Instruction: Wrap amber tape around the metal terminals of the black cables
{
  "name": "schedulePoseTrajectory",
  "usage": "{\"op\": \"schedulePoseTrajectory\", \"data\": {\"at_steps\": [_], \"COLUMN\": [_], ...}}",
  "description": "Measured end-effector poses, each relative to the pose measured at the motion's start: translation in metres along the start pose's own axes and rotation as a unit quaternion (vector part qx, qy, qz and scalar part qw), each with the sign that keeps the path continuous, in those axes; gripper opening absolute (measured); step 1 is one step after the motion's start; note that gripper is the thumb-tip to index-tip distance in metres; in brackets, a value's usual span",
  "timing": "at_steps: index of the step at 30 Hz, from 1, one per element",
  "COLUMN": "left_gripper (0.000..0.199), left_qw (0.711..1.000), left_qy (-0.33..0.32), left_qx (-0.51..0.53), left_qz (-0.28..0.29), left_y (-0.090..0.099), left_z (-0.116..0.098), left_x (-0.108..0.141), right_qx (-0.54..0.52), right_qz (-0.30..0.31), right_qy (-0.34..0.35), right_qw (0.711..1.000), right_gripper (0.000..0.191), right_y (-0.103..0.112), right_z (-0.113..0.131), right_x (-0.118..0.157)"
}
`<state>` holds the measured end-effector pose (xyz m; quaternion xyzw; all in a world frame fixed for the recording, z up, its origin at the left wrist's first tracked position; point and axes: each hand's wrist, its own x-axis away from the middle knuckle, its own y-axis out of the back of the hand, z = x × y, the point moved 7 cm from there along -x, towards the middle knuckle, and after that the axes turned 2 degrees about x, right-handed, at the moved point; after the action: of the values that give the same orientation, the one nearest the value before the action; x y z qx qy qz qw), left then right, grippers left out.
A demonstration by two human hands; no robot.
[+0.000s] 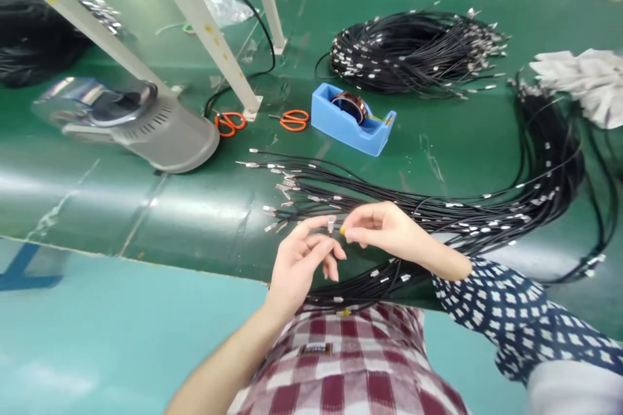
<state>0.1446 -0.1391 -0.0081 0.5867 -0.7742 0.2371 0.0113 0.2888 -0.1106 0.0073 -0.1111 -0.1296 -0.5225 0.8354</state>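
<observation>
My left hand [306, 256] is in front of the near cable bundle, with its thumb and index finger curled around a small silvery connector [331, 224]. The other fingers of that hand are loosely bent. Close on its right, my right hand [377, 227] pinches a tiny yellow piece [342, 231], which looks like tape. Behind both hands, a bundle of thin black cables [370, 191] with metal ends and white tags lies across the green table. More black cables [360, 288] run along the table edge below my hands.
A blue tape dispenser [348, 126] with an amber tape roll [351, 104] stands behind the cables. Orange-handled scissors [294, 120] and another pair [230, 123] lie left of it. A grey machine [170, 133], white posts [204, 26] and a coiled cable bundle [413, 52] are farther back.
</observation>
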Motion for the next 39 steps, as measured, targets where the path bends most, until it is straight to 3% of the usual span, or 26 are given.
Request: {"op": "schedulePoseTrajectory", "data": {"at_steps": [3, 8, 13, 39], "left_gripper": [0.035, 0.035, 0.031, 0.036], "left_qw": [1.000, 0.999, 0.999, 0.999], "left_qy": [0.008, 0.019, 0.020, 0.024], "left_qx": [0.007, 0.016, 0.024, 0.013], "left_qz": [0.005, 0.025, 0.043, 0.024], "left_y": [0.002, 0.001, -0.001, 0.000], "left_z": [0.002, 0.002, 0.001, 0.003], "left_x": [0.000, -0.001, 0.001, 0.003], "right_qx": [-0.001, 0.027, 0.083, 0.123], "right_qz": [0.006, 0.038, 0.049, 0.030], "right_qy": [0.025, 0.069, 0.114, 0.119], "right_qw": [1.000, 0.997, 0.989, 0.985], "right_gripper": [0.023, 0.045, 0.040, 0.034], "right_y": [-0.002, -0.006, -0.008, -0.010], "right_z": [0.003, 0.010, 0.019, 0.023], "right_x": [-0.003, -0.002, -0.001, -0.003]}}
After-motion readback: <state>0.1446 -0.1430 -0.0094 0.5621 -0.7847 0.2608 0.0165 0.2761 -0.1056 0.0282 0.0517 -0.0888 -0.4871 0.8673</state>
